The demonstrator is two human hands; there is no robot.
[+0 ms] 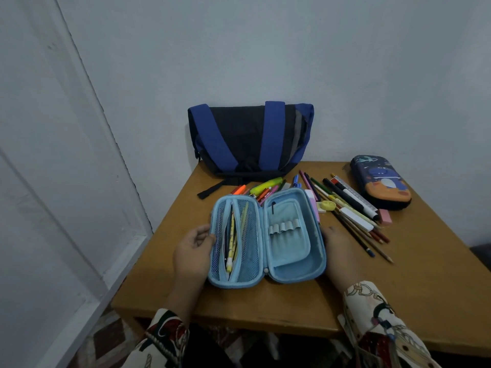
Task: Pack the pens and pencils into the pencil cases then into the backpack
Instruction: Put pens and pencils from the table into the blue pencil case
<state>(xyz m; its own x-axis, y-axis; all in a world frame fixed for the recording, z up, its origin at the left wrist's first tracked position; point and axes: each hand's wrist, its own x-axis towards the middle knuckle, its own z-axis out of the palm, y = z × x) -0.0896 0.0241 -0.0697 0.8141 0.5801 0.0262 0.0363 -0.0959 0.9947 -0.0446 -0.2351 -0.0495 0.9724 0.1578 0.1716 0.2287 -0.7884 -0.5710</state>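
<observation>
The light, stiff-shelled blue pencil case (267, 240) lies open near the table's front edge — left hand (192, 252) gripping its left rim, right hand (338, 251) cupping the right, fingers hidden — best held by those rims.

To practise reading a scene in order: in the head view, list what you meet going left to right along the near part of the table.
left hand → open light blue pencil case → right hand → loose coloured pencils
</observation>
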